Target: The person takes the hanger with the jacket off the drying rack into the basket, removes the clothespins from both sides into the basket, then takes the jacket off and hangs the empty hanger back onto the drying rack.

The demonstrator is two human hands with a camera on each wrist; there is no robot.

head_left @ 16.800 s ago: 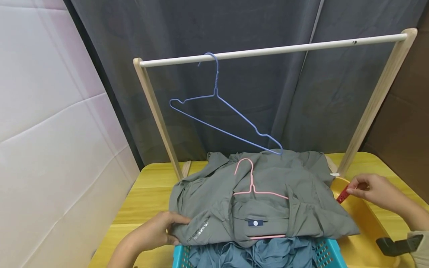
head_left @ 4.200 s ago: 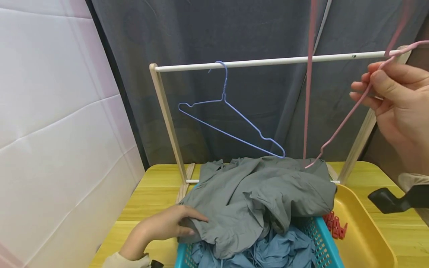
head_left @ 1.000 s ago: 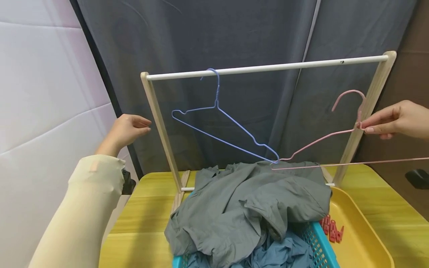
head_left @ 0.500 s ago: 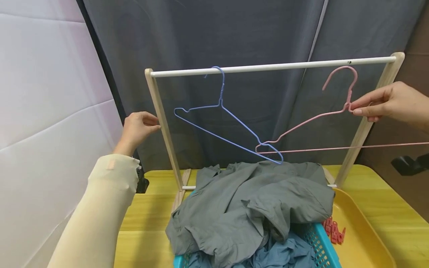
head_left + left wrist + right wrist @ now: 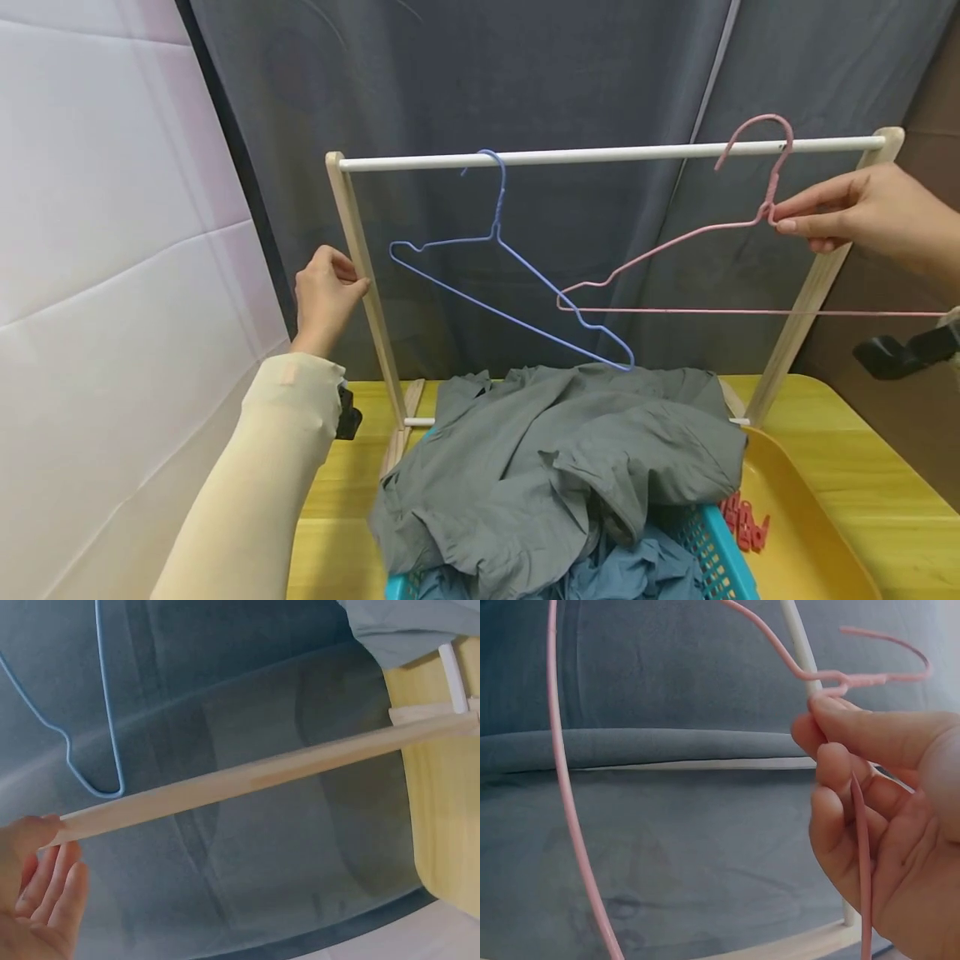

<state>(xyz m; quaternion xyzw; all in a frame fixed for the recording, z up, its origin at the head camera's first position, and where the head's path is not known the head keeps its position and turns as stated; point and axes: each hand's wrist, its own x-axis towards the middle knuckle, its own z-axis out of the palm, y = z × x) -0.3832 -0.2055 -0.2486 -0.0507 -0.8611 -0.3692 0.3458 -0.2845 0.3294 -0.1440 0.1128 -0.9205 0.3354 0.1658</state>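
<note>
My right hand (image 5: 873,212) pinches a pink wire hanger (image 5: 678,242) just below its hook, between thumb and fingers. The hook is level with the white rail of a clothes rack (image 5: 615,156), near its right end; whether they touch I cannot tell. My left hand (image 5: 330,296) pinches the rack's left wooden post (image 5: 225,784), thumb on one side and fingers on the other in the left wrist view. A blue hanger (image 5: 450,242) hangs bare from the rail. Below lies a crumpled grey garment (image 5: 555,467), covering much of a turquoise basket (image 5: 723,550).
Blue cloth (image 5: 637,567) fills the basket under the grey garment. To the right, a yellow tray (image 5: 810,533) contains several red clothespins (image 5: 746,525). Everything stands on a yellow wood-grain table (image 5: 337,483), with a dark grey curtain (image 5: 562,75) behind and a white panel (image 5: 112,250) at left.
The pink hanger, earlier lying in the grey garment, is now out and has risen to the rail, shifting slightly left. My left hand left the garment and moved to the rack's left post.
</note>
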